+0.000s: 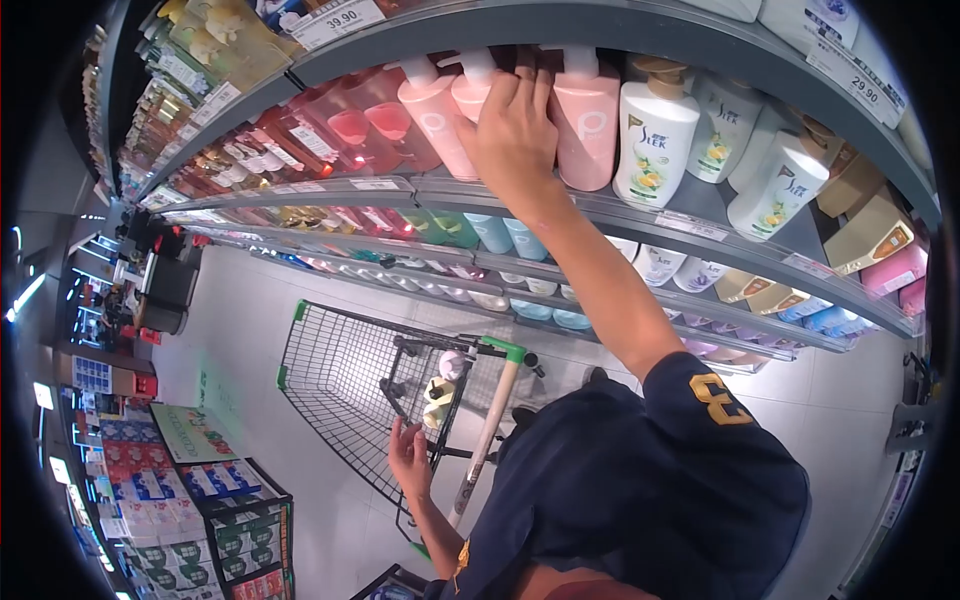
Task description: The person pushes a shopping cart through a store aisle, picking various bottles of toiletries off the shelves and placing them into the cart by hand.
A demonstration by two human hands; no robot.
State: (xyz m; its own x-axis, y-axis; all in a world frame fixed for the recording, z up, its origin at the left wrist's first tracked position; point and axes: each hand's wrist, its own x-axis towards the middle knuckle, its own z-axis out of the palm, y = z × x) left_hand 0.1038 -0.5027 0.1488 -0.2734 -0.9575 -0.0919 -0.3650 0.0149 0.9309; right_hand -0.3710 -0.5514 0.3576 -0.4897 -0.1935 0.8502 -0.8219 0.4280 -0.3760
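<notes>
Cart of dark wire with green corners (340,375) stands beside the left hand (409,465), fingers loosely parted. Pale pink plastic pump bottles (585,125) on the grey shelf (710,207) flank the fingers of the right hand (513,138); whether these grip one, I cannot tell.

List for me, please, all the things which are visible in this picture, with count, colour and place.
Shelving unit: one, grey, across the top
Pump bottles: at least three, pink, top centre
SLEK bottles: at least three, white, right of those
Cartons: at least two, gold, far right
Price tags: two readable, white, upper shelf edge
Lower-shelf goods: many, mixed colours, uncountable
Shopping cart: one, dark with green corners, centre
Boxed goods: many, mixed colours, lower left
Tiled floor: one, pale, beneath
T-shirt: one, navy, bottom
Left grip: one, bare, by the cart
Right grip: one, bare, among the pump bottles
</notes>
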